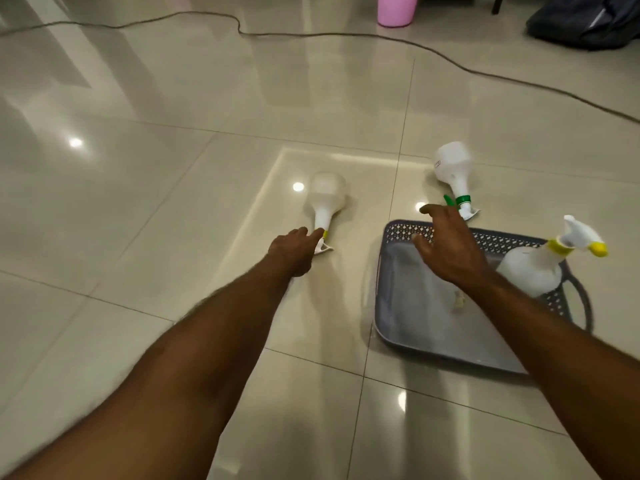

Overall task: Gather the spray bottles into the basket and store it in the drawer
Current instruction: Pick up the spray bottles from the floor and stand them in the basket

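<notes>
A grey perforated basket (pixel 398 233) lies on the tiled floor at the right. One white spray bottle with a yellow nozzle (pixel 533 271) leans inside it against the right wall. A second white bottle with a yellow collar (pixel 327 199) lies on the floor left of the basket; my left hand (pixel 294 252) touches its neck and trigger, fingers curled around them. A third white bottle with a green collar (pixel 452 168) lies beyond the basket. My right hand (pixel 446 244) hovers over the basket's far rim, fingers spread, just short of the green trigger.
A dark cable (pixel 346 35) snakes across the floor farther away. A pink container (pixel 396 10) stands at the top edge, and a dark bag (pixel 588 26) lies in the top right corner. No drawer is in view.
</notes>
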